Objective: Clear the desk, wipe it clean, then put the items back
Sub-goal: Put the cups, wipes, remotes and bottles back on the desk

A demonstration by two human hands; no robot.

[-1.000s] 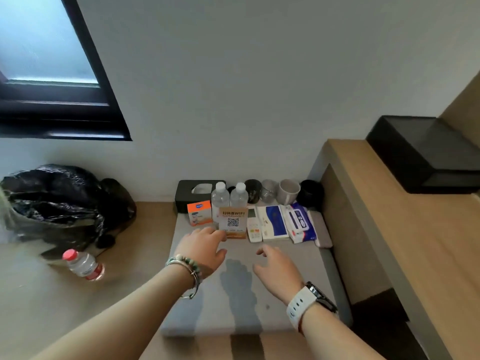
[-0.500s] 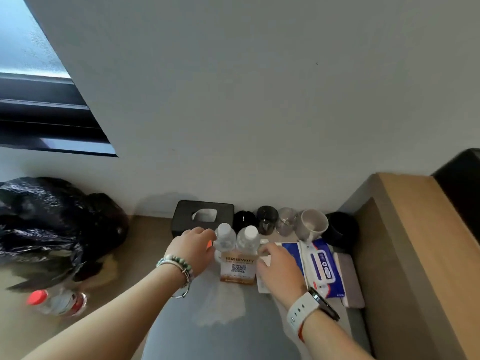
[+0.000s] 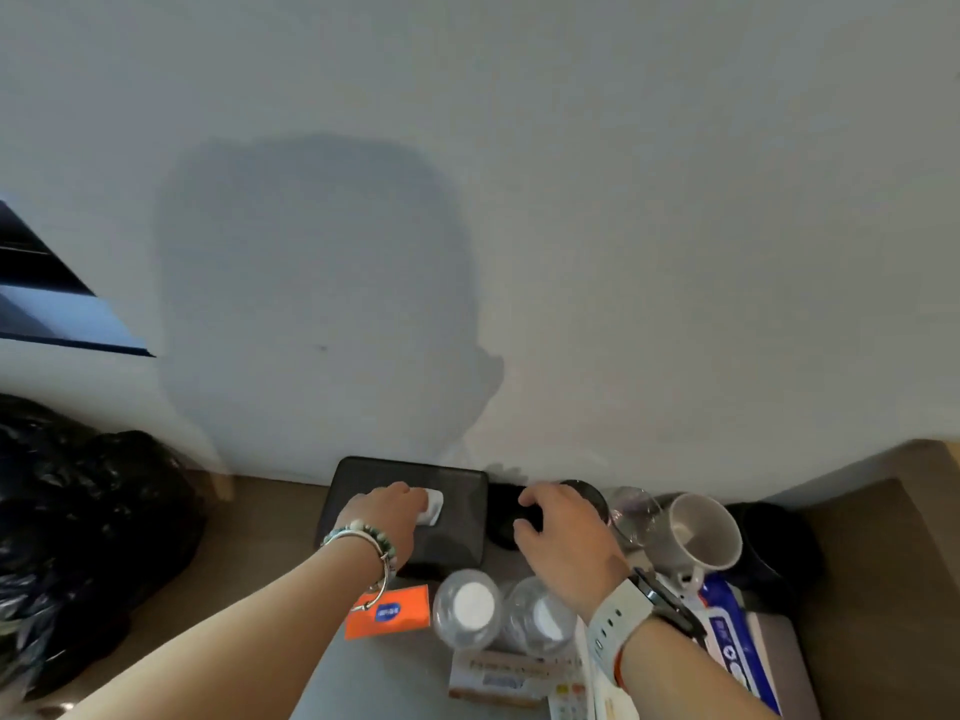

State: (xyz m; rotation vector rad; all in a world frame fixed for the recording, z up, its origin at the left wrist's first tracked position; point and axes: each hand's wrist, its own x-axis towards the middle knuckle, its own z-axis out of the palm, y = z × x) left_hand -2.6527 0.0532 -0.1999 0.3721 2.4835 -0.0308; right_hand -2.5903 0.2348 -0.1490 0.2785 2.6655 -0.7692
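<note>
The tissue box (image 3: 457, 537) sits at the far left of the bench (image 3: 374, 678), against the wall. The left hand (image 3: 387, 517) rests on its top, fingers pinching the white tissue (image 3: 434, 506) at the slot. The right hand (image 3: 566, 537) arches over a dark cup (image 3: 589, 493) just right of the box; whether its fingers grip it I cannot tell. This reads as the opening step: drawing a tissue for wiping. Next, pull it straight up, then shift the bottles (image 3: 467, 608), glass (image 3: 634, 517) and mug (image 3: 701, 532) off.
</note>
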